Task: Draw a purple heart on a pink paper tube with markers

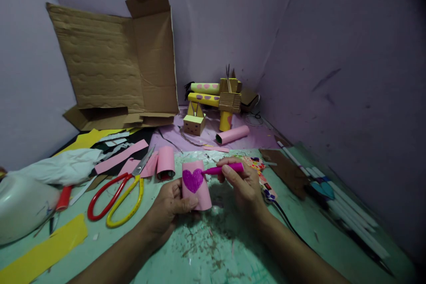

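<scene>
We found pink tube over green tabletop, long axis near-upright, foot slanting right | left hand: fingers gripped it | right hand: fingers pinched purple marker, tip leftward at heart | walls were lilac

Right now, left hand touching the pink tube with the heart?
Touching. The head view shows the left hand holding the pink tube, thumb lying across its lower front.

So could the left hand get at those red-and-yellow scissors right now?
Probably, once free: the left hand is holding the pink tube. The scissors lie to that hand's left, with nothing visible blocking the way.
</scene>
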A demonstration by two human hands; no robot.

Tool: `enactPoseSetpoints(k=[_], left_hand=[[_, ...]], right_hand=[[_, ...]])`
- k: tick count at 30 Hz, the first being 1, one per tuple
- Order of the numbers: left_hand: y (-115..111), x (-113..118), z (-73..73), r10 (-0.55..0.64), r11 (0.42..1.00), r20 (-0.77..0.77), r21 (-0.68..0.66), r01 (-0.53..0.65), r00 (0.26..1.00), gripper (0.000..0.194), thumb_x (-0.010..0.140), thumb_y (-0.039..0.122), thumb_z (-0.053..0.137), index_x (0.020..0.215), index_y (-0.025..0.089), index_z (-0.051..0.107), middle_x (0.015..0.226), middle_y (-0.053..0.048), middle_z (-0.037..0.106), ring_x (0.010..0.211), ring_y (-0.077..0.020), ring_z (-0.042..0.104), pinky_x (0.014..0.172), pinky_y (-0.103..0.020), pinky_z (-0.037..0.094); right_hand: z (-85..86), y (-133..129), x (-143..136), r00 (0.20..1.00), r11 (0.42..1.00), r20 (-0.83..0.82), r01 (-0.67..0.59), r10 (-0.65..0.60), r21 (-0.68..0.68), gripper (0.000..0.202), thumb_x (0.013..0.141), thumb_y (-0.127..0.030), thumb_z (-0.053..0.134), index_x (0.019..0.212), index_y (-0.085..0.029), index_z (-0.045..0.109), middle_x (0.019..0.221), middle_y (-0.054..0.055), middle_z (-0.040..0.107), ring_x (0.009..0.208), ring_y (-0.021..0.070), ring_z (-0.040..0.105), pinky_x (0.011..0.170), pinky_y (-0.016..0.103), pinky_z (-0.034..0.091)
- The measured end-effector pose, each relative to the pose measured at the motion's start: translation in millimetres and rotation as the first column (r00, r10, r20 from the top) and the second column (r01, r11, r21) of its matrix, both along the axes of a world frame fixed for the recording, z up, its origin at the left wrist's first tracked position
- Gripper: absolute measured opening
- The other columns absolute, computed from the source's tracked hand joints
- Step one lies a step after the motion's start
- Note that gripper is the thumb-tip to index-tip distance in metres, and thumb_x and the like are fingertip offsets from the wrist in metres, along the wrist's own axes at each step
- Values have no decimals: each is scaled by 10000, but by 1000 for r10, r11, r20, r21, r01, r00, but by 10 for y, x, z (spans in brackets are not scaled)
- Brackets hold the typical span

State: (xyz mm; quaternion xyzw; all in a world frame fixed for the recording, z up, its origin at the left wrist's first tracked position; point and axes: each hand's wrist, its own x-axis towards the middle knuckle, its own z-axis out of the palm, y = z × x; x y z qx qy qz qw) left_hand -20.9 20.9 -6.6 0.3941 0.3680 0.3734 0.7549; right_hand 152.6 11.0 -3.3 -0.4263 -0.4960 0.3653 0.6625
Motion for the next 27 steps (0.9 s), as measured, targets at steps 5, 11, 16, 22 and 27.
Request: enactPoseSetpoints(k=[5, 11, 16, 22, 27], left_hand=[[5, -3, -16, -2, 1000, 2, 10, 2, 1000, 375, 505, 264, 858, 784, 101, 668, 647, -53, 648, 536, -132, 564, 475, -221, 470], [2, 3, -10, -1, 1000, 13, 12, 1, 1000, 371, 510, 247, 856, 794, 98, 668, 639, -49, 651, 533, -133, 570, 470, -223, 479], [-11, 8, 9, 17, 1000, -5, 2, -17, 1000, 405, 500, 240, 863, 828, 94, 676, 665, -50, 664, 554, -142, 587, 481, -231, 496], [-12, 14, 3, 17, 1000, -7, 6, -17, 1000, 423, 502, 243, 860, 849, 83, 680, 681, -62, 675, 561, -147, 596, 482, -232, 496], [-14, 21, 12, 16, 1000, -11, 9, -16, 1000, 402, 499, 247, 859, 817, 87, 673, 652, -56, 668, 540, -139, 583, 472, -230, 494]], right_hand=[[8, 4, -11, 999, 1000, -41, 9, -8, 8, 135, 750, -316, 638, 743, -193, 692, 576, -10, 606, 523, 137, 559, 511, 267, 450], [34, -7, -17, 999, 1000, -43, -2, 2, 9, 139, 750, -322, 644, 768, -194, 694, 575, -7, 614, 526, 140, 560, 526, 274, 456], [8, -12, -5, 999, 999, -22, -29, 29, -12, 150, 751, -331, 643, 733, -189, 686, 571, -6, 599, 525, 135, 549, 523, 269, 440], [16, -7, -9, 1000, 1000, -20, 4, -4, -14, 139, 751, -326, 648, 763, -195, 695, 584, -3, 618, 541, 143, 562, 541, 274, 445], [1, -7, 2, 1000, 1000, -19, -9, 9, -8, 133, 753, -327, 656, 767, -200, 695, 582, -4, 619, 538, 144, 563, 534, 274, 441]])
